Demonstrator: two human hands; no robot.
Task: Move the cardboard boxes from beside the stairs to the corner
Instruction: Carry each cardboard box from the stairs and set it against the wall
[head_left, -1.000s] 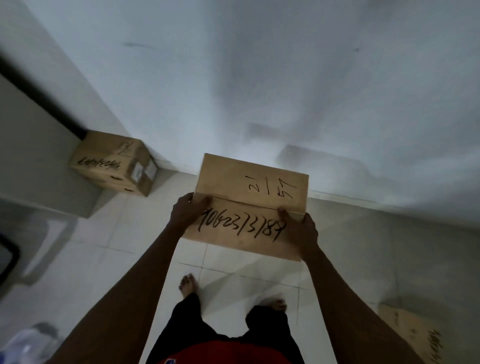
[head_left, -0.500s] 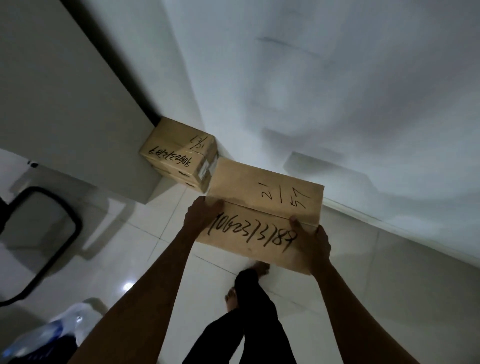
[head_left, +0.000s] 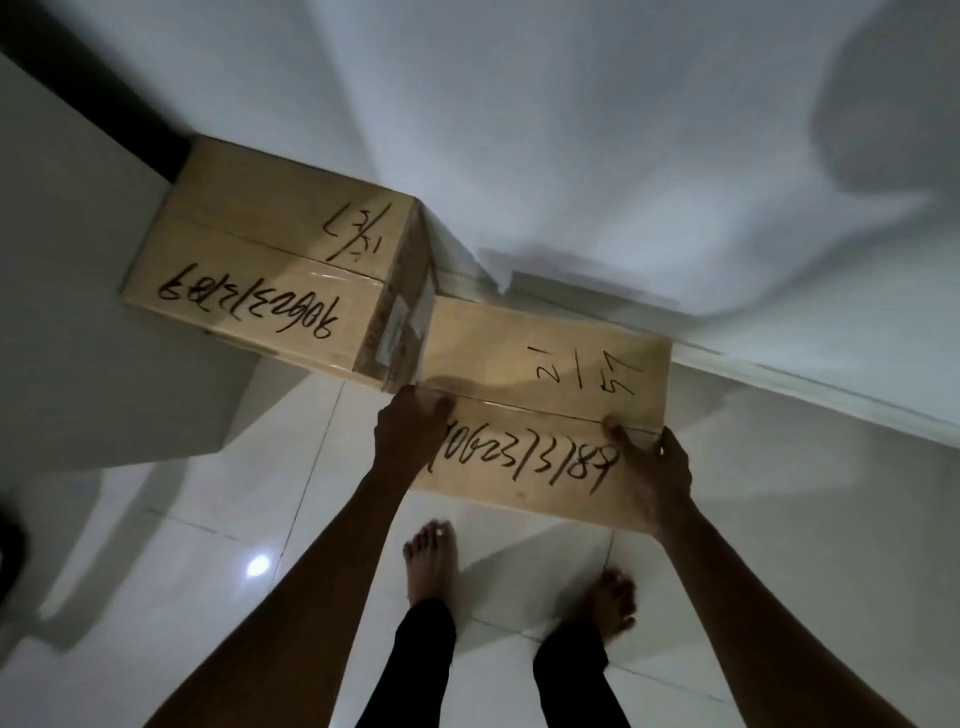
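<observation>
Two cardboard boxes here. The carried box (head_left: 540, 405) is clamped at its short ends by the left hand (head_left: 410, 431) and right hand (head_left: 654, 467), held over the floor (head_left: 208, 571) right beside the corner box (head_left: 270, 275). It looks light and stiff to me, and gripping the ends seems right. Plain tan, taped seam, marker digits on the lid.

Held box (head_left: 545, 405) just right of corner box (head_left: 275, 275)
</observation>
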